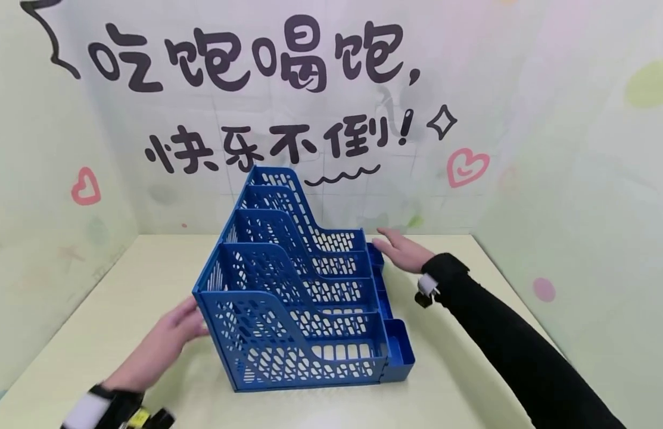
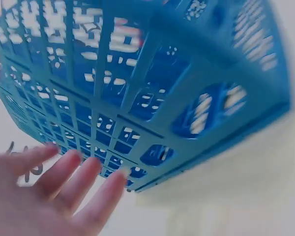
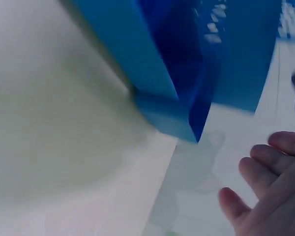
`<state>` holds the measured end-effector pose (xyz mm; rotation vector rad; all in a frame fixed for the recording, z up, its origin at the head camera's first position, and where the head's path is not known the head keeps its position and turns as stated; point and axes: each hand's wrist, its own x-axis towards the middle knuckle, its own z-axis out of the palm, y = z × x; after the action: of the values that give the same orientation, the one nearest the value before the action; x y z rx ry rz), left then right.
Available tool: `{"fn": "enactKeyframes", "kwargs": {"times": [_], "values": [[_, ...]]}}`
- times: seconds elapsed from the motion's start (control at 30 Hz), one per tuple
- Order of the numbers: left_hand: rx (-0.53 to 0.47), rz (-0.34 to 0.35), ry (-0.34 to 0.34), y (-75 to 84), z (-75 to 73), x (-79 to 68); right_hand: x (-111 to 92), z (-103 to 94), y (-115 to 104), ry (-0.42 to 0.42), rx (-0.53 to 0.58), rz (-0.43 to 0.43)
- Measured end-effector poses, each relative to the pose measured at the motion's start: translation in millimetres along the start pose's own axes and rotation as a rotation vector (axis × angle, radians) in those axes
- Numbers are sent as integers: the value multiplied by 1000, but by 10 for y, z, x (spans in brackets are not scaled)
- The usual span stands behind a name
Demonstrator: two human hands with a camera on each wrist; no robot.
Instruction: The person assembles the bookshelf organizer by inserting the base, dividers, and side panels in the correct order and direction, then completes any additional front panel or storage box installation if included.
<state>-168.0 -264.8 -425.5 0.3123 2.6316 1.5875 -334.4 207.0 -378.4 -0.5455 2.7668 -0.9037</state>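
Observation:
A blue plastic file rack (image 1: pixel 304 357) with several upright, perforated compartments stands on the table, its tall side to the left. Small blue trays (image 1: pixel 398 348) run along its low right side. My left hand (image 1: pixel 167 339) is beside the rack's tall back panel, and in the left wrist view its spread fingers (image 2: pixel 91 172) overlap the lattice of that panel (image 2: pixel 83 105). At the far right corner, my right hand (image 1: pixel 406 253) extends its fingers toward the rack near the end tray (image 3: pixel 169 115). Neither hand grips anything.
The pale tabletop (image 1: pixel 106 310) spreads around the rack. Behind it hangs a white backdrop (image 1: pixel 352 196) with dark lettering and pink hearts, and pale walls (image 1: pixel 578 226) close in both sides. Each wrist wears a black strap with a small camera (image 1: pixel 425 295).

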Motion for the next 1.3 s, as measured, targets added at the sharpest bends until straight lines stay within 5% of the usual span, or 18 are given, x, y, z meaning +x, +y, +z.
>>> {"fn": "enactKeyframes", "kwargs": {"times": [0.1, 0.23, 0.33, 0.43, 0.53, 0.7, 0.83, 0.97, 1.13, 1.3], "values": [[-22, -19, -125, -16, 204, -258, 177, -83, 86, -21, 65, 64], [-79, -85, -196, -12, 521, -328, 346, -52, 162, -65, 165, 124], [-57, 3, -191, -62, 551, -275, 353, -33, 204, -84, 220, 154], [-22, 132, -182, -140, 405, -169, 257, -96, 294, -95, 242, 148], [30, 146, -155, -181, 222, 22, 68, -187, 455, -94, 257, 123], [60, -48, -70, -172, 107, 463, -472, -182, 700, -40, 293, 161], [-108, -150, -24, -121, 243, 770, -997, -54, 713, 1, 278, 179], [-285, -144, -44, -65, 369, 957, -1440, 103, 567, 18, 217, 160], [-304, -110, -206, -27, 344, 931, -1806, 233, 431, -34, 152, 85], [-186, -34, -304, -36, 263, 522, -1887, 342, 489, -68, 212, 11]]}}
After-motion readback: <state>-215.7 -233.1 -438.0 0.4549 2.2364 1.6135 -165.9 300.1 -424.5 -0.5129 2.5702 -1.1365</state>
